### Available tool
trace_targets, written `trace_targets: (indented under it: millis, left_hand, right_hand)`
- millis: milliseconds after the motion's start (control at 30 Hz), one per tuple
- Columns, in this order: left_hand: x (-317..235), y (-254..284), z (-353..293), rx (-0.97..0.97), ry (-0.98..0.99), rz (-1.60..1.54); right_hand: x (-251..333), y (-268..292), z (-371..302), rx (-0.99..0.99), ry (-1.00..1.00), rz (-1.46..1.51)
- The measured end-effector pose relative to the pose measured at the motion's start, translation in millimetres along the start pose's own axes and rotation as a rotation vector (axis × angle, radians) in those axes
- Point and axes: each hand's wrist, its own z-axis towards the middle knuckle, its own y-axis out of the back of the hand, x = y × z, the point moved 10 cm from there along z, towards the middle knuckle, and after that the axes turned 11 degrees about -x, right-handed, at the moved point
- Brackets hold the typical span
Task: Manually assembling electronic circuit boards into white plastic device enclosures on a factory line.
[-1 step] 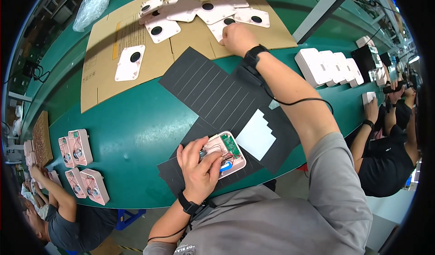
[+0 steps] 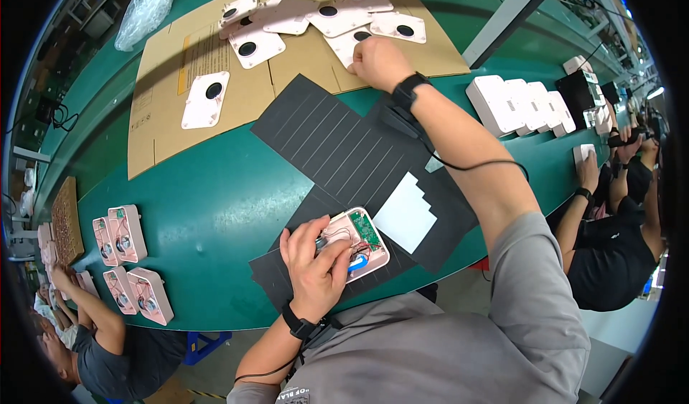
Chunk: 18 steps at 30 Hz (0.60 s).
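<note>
My left hand is closed on a pale pink plastic housing lying open side up near the table's front edge. Inside the housing show a green circuit board, thin red wires and a blue part; my fingers cover its left side. Far ahead, my right hand is closed at the near edge of a pale pink cover plate with a round black disc. That plate rests on the cardboard, partly under other plates. My fingertips there are partly hidden.
Several more cover plates lie on the cardboard sheet. Black foam sheets and stacked white sheets surround the housing. Open pink housings stand left, closed white ones right. Co-workers sit at both sides.
The plate at my right hand has shifted very slightly left, and my right wrist has moved slightly right. My left hand and the housing look the same.
</note>
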Motion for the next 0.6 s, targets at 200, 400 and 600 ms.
trace_targets:
  millis: [200,400,600]
  left_hand:
    - [3.9,1.9,1.2,-0.013,-0.002,0.011]
    - [3.7,-2.6,4.3,-0.021,-0.004,0.007]
    - [4.5,1.0,2.1,-0.052,-0.05,-0.043]
  right_hand:
    - [25.6,113.7,-89.0,0.083,-0.204,0.417]
    - [-27.4,124.9,-256.9,-0.153,-1.064,1.46]
    - [-25.5,139.0,-303.8,0.431,-0.929,0.683]
